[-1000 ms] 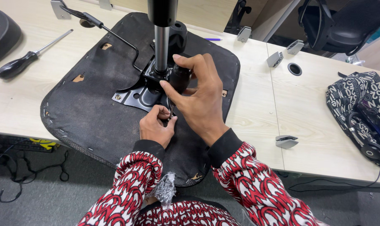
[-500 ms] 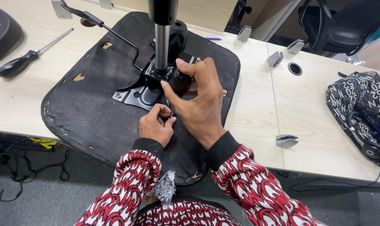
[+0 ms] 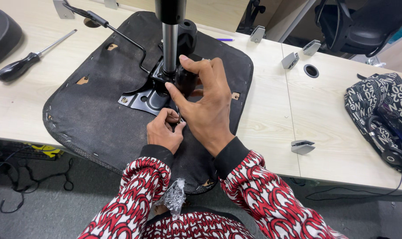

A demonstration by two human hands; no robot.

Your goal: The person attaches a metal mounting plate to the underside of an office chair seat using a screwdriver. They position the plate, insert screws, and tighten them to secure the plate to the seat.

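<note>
An upturned black chair seat [image 3: 99,110] lies on the light wooden table [image 3: 271,132], its black metal mechanism plate [image 3: 143,99] facing up. A chrome gas-lift column [image 3: 170,48] rises from the plate. My right hand [image 3: 205,106] grips a black screwdriver handle [image 3: 185,79] upright beside the column. Just below it, my left hand [image 3: 163,130] pinches the thin screwdriver shaft near its tip, against the seat. The tip and any screw are hidden by my fingers.
A second black-handled screwdriver [image 3: 28,57] lies at the left, near a black curved part [image 3: 1,31]. A patterned bag [image 3: 380,110] with headphones sits at the right. Small metal brackets [image 3: 302,146] and a cable hole [image 3: 311,71] dot the table. A crumpled plastic wrap [image 3: 174,199] rests in my lap.
Both hands stay on the screwdriver at the mechanism; my right hand has turned slightly on the handle. Nothing else moved.
</note>
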